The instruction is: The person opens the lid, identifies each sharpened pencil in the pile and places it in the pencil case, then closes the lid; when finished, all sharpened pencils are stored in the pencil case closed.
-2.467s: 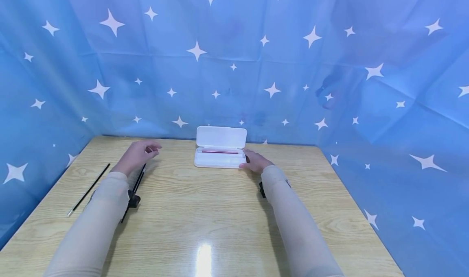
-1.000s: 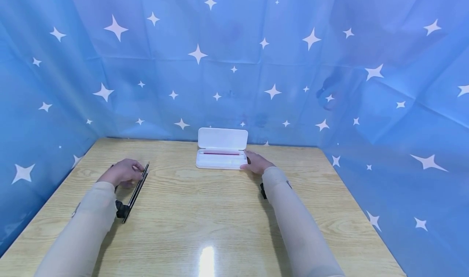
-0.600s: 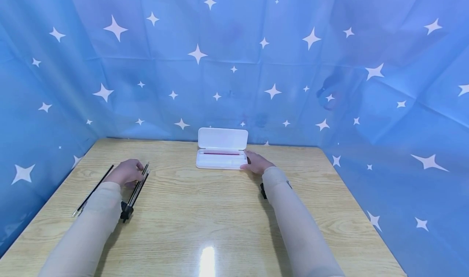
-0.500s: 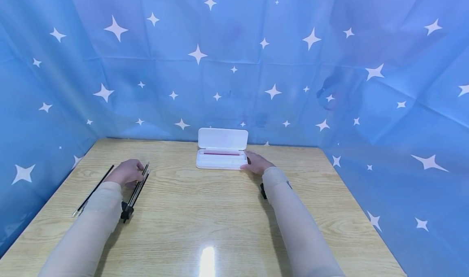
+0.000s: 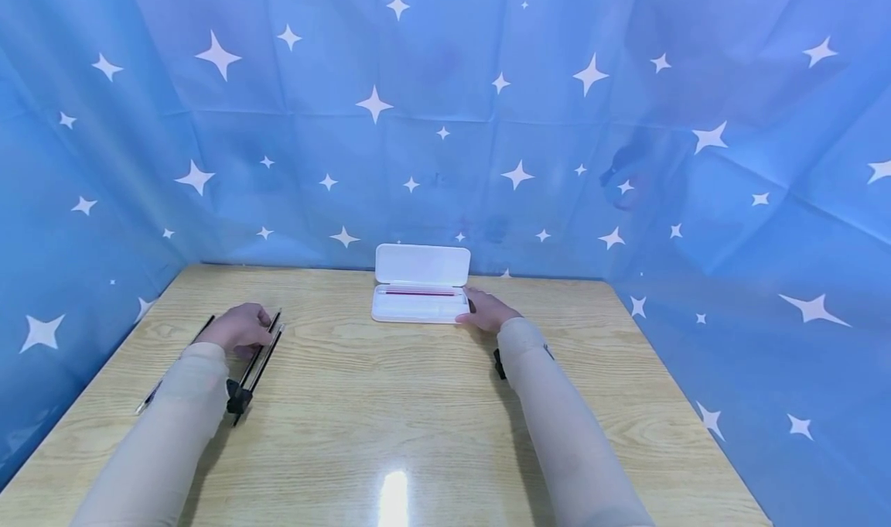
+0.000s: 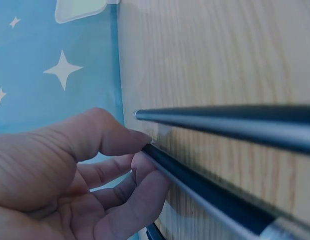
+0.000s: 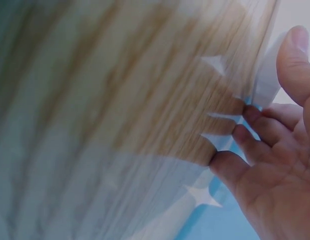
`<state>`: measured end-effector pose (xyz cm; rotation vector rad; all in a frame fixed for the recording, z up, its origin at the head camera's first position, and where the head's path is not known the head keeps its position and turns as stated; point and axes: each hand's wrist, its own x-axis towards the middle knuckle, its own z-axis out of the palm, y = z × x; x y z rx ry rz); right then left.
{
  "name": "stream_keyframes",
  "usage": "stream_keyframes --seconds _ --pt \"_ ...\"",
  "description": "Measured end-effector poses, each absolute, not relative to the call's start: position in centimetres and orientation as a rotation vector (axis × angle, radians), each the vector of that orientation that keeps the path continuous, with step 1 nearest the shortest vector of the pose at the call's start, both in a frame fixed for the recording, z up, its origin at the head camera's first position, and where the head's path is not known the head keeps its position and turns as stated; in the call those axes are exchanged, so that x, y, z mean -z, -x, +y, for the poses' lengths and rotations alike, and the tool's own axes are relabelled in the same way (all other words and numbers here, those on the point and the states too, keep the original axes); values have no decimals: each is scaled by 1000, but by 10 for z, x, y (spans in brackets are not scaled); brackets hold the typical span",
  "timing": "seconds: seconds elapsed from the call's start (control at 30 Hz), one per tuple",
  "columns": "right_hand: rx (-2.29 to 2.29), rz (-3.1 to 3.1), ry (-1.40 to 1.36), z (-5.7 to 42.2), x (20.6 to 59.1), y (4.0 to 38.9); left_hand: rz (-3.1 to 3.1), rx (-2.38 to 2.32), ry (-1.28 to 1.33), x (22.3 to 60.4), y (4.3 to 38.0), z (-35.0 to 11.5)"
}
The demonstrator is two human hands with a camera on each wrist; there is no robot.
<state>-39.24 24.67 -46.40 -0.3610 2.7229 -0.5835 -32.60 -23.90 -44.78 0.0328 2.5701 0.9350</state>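
Observation:
My left hand (image 5: 240,330) is low over the left side of the table. In the left wrist view its thumb and fingertips pinch the end of a black pencil (image 6: 205,187). A second black pencil (image 6: 220,122) lies alongside, apart from the fingers. Another dark pencil (image 5: 149,397) with a pale end is partly hidden behind the left forearm. At the table's back stands a white pencil case (image 5: 400,313), its lid (image 5: 422,265) raised and a red pencil (image 5: 421,292) inside. My right hand (image 5: 489,310) holds the case's right end, thumb at the near edge and fingers behind.
The wooden table (image 5: 390,403) has a bright glare patch near its front. A blue star-patterned curtain (image 5: 445,86) hangs at the back and along both sides. Dark wrist-worn devices (image 5: 239,397) sit on the sleeves.
My left hand has come back toward me and down from above the pencils' far ends, and now pinches one of them. My right hand and the case stay as they were.

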Motion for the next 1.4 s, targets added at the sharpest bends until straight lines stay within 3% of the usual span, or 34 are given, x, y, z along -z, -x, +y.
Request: stream_keyframes --seconds 1.4 --pt "633 2715 340 248 465 389 2331 -1341 -142 427 322 -255"
